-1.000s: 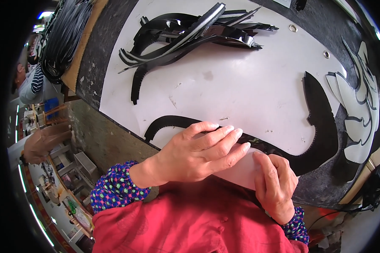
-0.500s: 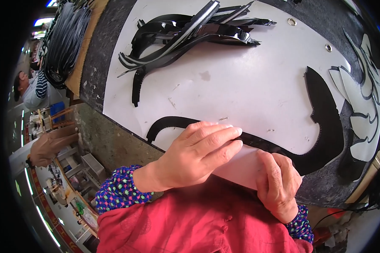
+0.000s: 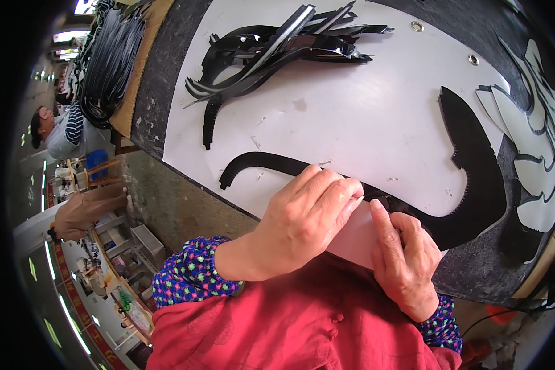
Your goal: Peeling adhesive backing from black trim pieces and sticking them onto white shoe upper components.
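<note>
A long curved black strip [image 3: 268, 161] with notched edges lies on the white sheet. It runs under my hands to a wide, curved black panel [image 3: 480, 185] on the right. My left hand [image 3: 314, 213] is closed in a pinch at the strip's middle, its fingertips bunched together. Just right of it, my right hand [image 3: 408, 259] rests by the sheet's near edge with one finger stretched to the strip and the others curled. Whatever lies under those curled fingers is hidden. Dark, shiny material shows between the two hands.
A tangled pile of black strips [image 3: 283, 52] lies on the white sheet [image 3: 364, 129] at the back. Pale, black-edged cut pieces [image 3: 533, 166] are stacked at the right. A bundle of black strips [image 3: 109, 68] sits at far left, near a person [image 3: 58, 126]. Metal eyelets [image 3: 417, 26] mark the sheet's far edge.
My left hand has gone from lying flat over the strip to a pinch. A right-hand finger has stretched forward to the strip. The view has shifted slightly.
</note>
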Tool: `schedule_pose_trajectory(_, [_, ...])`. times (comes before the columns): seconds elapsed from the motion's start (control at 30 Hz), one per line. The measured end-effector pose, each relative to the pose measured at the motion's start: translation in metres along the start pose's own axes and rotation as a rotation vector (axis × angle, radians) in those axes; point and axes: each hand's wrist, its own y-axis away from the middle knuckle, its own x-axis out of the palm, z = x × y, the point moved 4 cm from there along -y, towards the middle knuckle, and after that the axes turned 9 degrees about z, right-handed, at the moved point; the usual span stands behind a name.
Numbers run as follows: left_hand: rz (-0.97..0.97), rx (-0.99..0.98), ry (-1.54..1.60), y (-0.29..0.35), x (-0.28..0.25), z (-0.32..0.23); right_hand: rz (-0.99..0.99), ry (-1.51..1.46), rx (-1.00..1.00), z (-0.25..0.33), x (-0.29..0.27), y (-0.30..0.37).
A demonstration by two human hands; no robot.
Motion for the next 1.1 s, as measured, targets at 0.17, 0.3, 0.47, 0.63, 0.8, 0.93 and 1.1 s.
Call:
schedule_pose_trajectory(0.17, [0.029,-0.021,-0.017,-0.001,0.004,-0.002,-0.003,-0.014,-0.011,-0.001,0.0,0.001])
schedule_pose_trajectory(0.3, [0.032,-0.033,-0.025,-0.001,0.007,-0.005,-0.005,-0.025,-0.017,-0.002,0.0,0.001])
schedule_pose_trajectory(0.47, [0.054,-0.048,-0.056,-0.002,0.008,-0.007,-0.011,-0.014,-0.012,-0.002,0.002,0.002])
schedule_pose_trajectory(0.63, [0.073,-0.03,-0.114,-0.003,0.01,-0.008,-0.011,-0.027,-0.008,-0.003,0.001,0.001])
schedule_pose_trajectory(0.8, [0.098,-0.037,-0.114,-0.003,0.011,-0.008,-0.016,-0.03,-0.005,-0.003,0.002,0.001])
schedule_pose_trajectory(0.93, [0.1,-0.042,-0.082,-0.003,0.011,-0.007,-0.016,-0.033,0.0,-0.003,0.002,0.001])
schedule_pose_trajectory(1.1, [0.115,-0.06,-0.016,-0.002,0.011,-0.006,-0.024,-0.034,0.003,-0.003,0.003,0.0])
